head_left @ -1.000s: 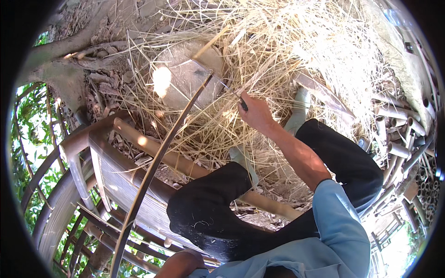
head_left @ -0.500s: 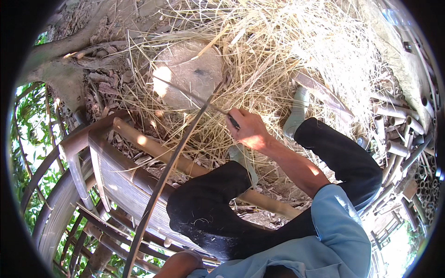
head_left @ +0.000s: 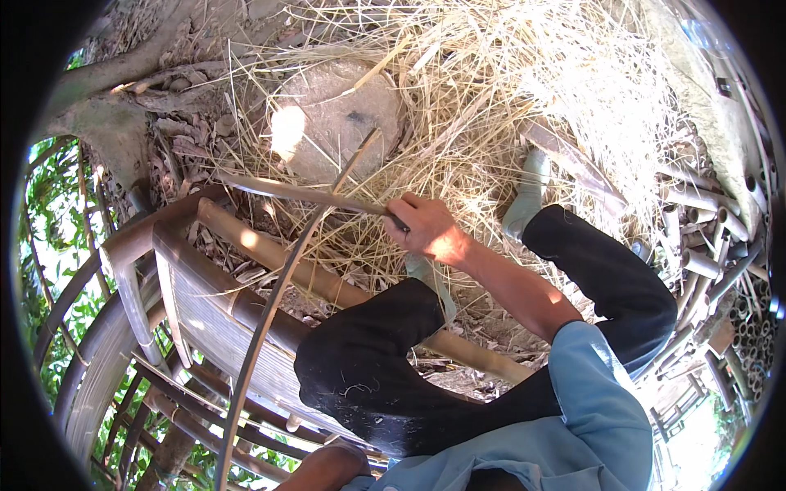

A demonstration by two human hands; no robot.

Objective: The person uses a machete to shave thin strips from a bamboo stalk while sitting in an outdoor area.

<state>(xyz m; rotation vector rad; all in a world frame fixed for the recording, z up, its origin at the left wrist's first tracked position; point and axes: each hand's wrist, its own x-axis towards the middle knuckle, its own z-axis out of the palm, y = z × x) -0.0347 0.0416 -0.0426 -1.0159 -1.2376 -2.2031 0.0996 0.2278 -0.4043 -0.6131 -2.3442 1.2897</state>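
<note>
My right hand is closed around the dark handle of a long-bladed knife. The blade reaches left from the fist and crosses a long, narrow bamboo strip, seemingly touching it near its upper part. That strip slants from the lower edge up toward a round flat-topped block, its upper end lying over the block in view. Of my left arm, only a part shows at the bottom edge; the left hand is out of the picture, so its hold is hidden.
A bamboo bench with a slatted surface stands at my left, a thick bamboo pole along its edge. Pale shavings cover the ground ahead. A flat wood piece lies by my foot. Cut bamboo tubes are piled at right.
The knife has swung round, its tip moving left and down away from the block, its broad side showing more. My right hand moved slightly left. The strip's upper end shifted slightly left.
</note>
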